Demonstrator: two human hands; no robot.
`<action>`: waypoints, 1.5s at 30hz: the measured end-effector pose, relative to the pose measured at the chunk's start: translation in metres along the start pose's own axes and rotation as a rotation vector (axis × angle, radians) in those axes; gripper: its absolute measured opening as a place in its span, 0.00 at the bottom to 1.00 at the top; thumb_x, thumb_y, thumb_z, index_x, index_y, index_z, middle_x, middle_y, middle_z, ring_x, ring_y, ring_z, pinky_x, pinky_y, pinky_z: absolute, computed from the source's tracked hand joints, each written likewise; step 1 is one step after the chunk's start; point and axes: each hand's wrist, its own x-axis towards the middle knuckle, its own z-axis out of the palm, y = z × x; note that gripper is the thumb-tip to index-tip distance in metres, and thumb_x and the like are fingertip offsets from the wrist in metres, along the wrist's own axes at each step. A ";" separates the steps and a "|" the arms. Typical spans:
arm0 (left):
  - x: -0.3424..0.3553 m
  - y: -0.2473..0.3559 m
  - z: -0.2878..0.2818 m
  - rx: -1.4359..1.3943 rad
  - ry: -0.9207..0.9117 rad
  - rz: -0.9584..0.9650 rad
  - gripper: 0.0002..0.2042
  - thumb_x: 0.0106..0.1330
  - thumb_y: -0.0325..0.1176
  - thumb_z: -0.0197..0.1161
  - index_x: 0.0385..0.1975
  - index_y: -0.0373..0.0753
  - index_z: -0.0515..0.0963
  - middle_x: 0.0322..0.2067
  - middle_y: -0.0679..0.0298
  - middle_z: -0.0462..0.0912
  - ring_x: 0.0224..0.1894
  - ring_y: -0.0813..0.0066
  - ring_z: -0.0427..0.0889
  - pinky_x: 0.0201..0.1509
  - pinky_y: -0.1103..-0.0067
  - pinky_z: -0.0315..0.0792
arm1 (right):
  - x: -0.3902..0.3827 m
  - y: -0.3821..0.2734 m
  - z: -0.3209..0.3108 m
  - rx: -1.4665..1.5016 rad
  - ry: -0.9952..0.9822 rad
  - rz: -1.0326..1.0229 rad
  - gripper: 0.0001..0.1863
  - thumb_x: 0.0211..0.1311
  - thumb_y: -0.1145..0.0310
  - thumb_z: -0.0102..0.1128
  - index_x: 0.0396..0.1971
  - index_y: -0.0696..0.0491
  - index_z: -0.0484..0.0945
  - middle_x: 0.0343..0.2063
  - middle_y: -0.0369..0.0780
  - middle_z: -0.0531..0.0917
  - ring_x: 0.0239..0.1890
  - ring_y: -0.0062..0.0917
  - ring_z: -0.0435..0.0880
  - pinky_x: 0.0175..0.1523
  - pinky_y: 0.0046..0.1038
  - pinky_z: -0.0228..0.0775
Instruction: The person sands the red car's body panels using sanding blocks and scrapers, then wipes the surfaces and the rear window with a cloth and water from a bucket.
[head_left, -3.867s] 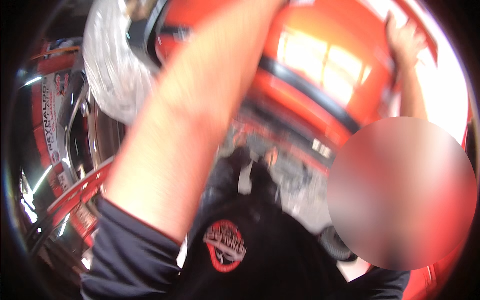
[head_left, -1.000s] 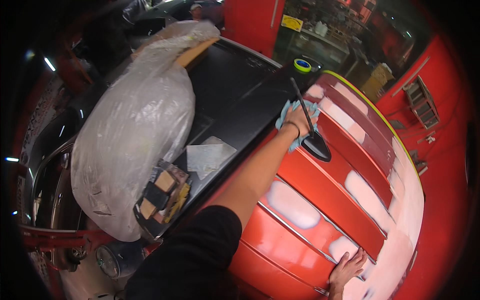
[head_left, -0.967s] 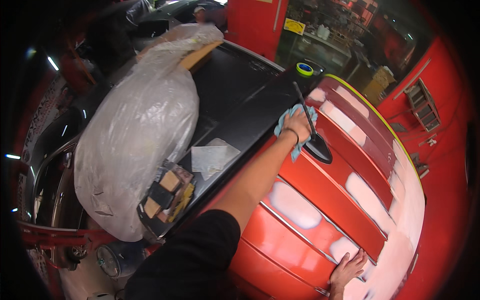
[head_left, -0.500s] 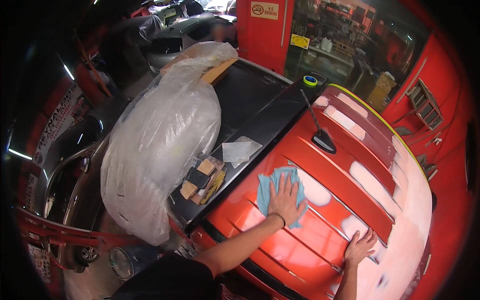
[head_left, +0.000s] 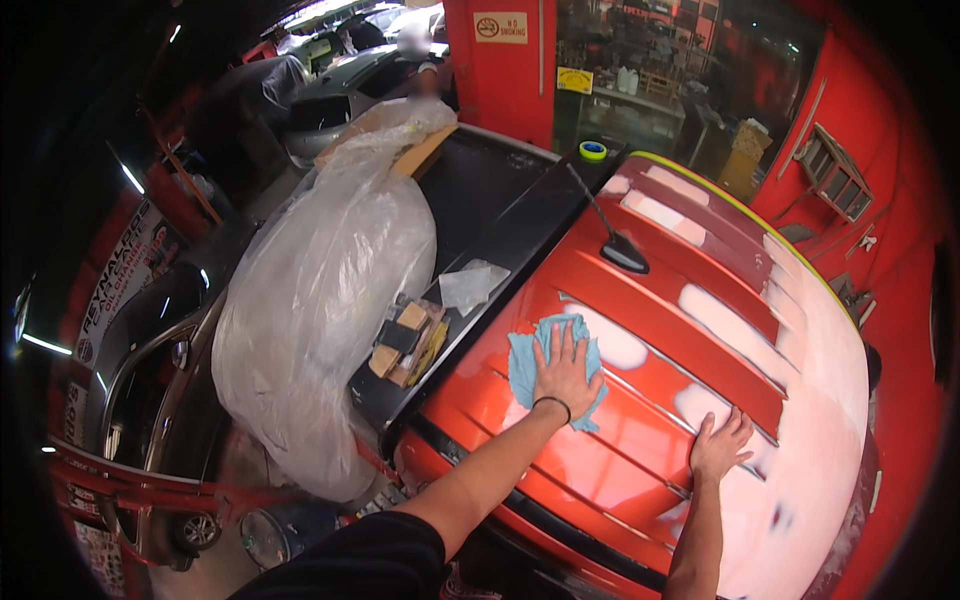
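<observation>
My left hand [head_left: 567, 378] lies flat with its fingers spread on a crumpled light blue cloth [head_left: 522, 365]. The palm presses the cloth to the orange-red roof [head_left: 600, 465] of a vehicle, beside a whitish sanded patch [head_left: 612, 340]. Farther right, my right hand [head_left: 722, 445] rests on the roof with its fingers apart and nothing in it. It sits at the edge of another pale patch [head_left: 693, 402], by a raised roof rib. A black antenna base [head_left: 625, 254] stands farther back on the roof.
Left of the roof, a black cover [head_left: 500, 195] bears sanding blocks [head_left: 402, 338], grey sheets [head_left: 470, 288] and a tape roll [head_left: 592, 151]. Clear plastic sheeting [head_left: 330, 260] is heaped beside them. A drum [head_left: 270, 538] stands low left. A person [head_left: 425, 75] is in the background.
The view has shifted, so the roof sits higher in the picture. My left hand and the blue cloth have slid slightly nearer along the roof. The right hand stays about where it was.
</observation>
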 end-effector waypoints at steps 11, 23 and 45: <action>0.061 0.042 -0.002 0.002 -0.024 -0.060 0.38 0.77 0.58 0.45 0.80 0.40 0.59 0.83 0.49 0.48 0.85 0.46 0.35 0.81 0.38 0.24 | -0.002 0.002 0.006 0.012 0.050 -0.045 0.38 0.73 0.45 0.55 0.74 0.51 0.63 0.75 0.47 0.60 0.79 0.45 0.54 0.75 0.70 0.43; 0.075 0.056 0.013 0.040 0.046 -0.094 0.38 0.72 0.57 0.51 0.77 0.40 0.63 0.82 0.51 0.49 0.85 0.50 0.37 0.82 0.41 0.27 | 0.289 -0.011 -0.080 0.128 -0.203 -0.081 0.38 0.70 0.57 0.52 0.81 0.38 0.59 0.69 0.51 0.77 0.71 0.49 0.76 0.74 0.56 0.64; 0.069 0.043 0.001 0.031 0.000 -0.129 0.36 0.73 0.58 0.49 0.76 0.42 0.65 0.83 0.52 0.49 0.86 0.51 0.37 0.82 0.40 0.27 | 0.414 -0.187 -0.069 0.076 -0.318 -0.428 0.44 0.62 0.69 0.50 0.82 0.46 0.54 0.64 0.61 0.77 0.70 0.48 0.76 0.76 0.41 0.64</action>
